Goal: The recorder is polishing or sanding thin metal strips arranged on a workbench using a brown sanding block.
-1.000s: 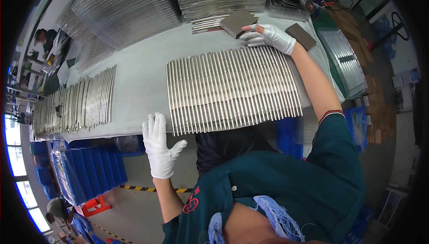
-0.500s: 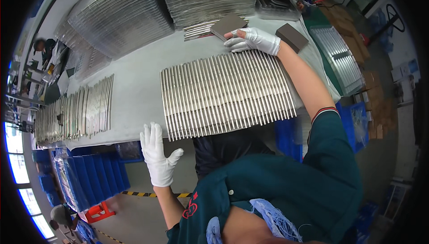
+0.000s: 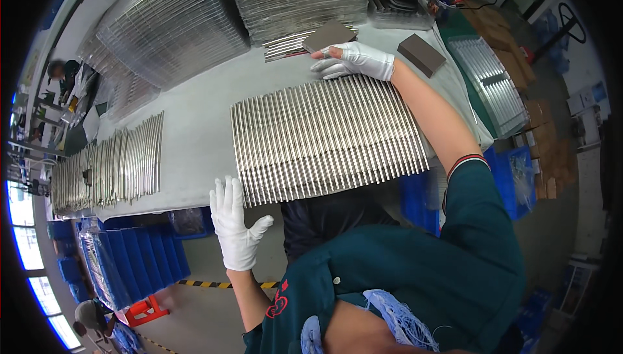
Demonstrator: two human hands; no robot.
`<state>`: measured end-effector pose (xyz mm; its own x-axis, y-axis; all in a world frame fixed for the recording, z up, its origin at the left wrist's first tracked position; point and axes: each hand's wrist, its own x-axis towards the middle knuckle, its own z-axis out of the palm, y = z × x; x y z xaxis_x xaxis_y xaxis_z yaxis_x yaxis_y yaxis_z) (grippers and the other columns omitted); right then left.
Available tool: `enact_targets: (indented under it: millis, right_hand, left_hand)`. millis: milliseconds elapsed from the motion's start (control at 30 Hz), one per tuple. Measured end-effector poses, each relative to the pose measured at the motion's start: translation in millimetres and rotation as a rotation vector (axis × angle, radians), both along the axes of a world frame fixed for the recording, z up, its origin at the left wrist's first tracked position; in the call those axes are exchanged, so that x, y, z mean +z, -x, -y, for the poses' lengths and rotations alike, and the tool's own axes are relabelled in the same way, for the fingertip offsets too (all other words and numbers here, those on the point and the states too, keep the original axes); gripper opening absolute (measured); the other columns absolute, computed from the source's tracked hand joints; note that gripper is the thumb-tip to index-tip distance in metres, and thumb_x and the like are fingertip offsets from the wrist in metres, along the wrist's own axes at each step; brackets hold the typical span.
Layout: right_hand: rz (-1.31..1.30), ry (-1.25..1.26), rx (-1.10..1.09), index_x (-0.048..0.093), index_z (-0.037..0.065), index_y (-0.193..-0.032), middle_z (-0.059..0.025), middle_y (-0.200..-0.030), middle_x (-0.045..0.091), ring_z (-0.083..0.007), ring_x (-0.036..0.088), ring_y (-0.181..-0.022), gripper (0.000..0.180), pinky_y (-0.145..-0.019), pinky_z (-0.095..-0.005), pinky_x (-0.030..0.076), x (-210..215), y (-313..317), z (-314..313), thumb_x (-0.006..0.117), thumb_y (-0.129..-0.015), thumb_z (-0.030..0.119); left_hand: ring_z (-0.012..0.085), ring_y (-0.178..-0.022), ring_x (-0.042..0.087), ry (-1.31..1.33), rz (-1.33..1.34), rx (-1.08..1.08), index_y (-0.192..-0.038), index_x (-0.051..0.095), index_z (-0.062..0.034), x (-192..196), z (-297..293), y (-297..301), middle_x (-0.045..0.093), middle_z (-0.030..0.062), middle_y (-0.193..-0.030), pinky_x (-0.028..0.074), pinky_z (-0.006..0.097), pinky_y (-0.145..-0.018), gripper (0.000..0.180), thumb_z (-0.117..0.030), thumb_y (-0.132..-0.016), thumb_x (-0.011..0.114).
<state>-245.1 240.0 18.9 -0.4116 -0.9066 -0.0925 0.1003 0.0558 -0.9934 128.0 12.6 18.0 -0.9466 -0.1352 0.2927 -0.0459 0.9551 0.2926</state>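
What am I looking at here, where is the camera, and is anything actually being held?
There is no machine: a person works with two hands in white gloves. The camera sits on their head and looks down through a fisheye lens, so straight edges bend. The left hand is spread open at the near edge of a grey table, holding nothing. The right hand reaches to the far side and rests its fingers on a brown sanding block; a firm grip cannot be confirmed. Between the hands lies a row of metal rods. More rods lie to the left, wrapped stacks behind, and a second block to the right.
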Motion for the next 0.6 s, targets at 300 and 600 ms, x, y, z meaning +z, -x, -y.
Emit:
enact_targets:
  millis: [300,600]
  right_hand:
    - [-0.101,-0.090,-0.316,0.044,-0.002,-0.135,-0.0161,-0.114,0.064,-0.0223,0.063,-0.106,0.075,-0.093,-0.0308,0.050,14.2,3.1,-46.3,0.052,-0.091,0.058]
    - [-0.081,-0.041,-0.342,0.043,-0.002,-0.138,-0.0198,-0.119,0.061,-0.0231,0.063,-0.108,0.078,-0.095,-0.0326,0.049,2.2,-5.5,-67.5,0.054,-0.089,0.059]
  left_hand:
    - [0.0404,-0.136,0.034,-0.027,-0.040,0.079,-0.143,0.037,-0.0011,-10.2,14.7,-11.5,0.041,0.0215,-0.144,0.022,0.052,-0.113,0.094,-0.066,-0.078,0.058]
    - [0.0358,-0.139,0.032,-0.334,-0.119,0.113,-0.145,0.032,0.0001,-8.4,23.1,-16.4,0.036,0.0180,-0.149,0.021,0.047,-0.115,0.092,-0.064,-0.084,0.054]
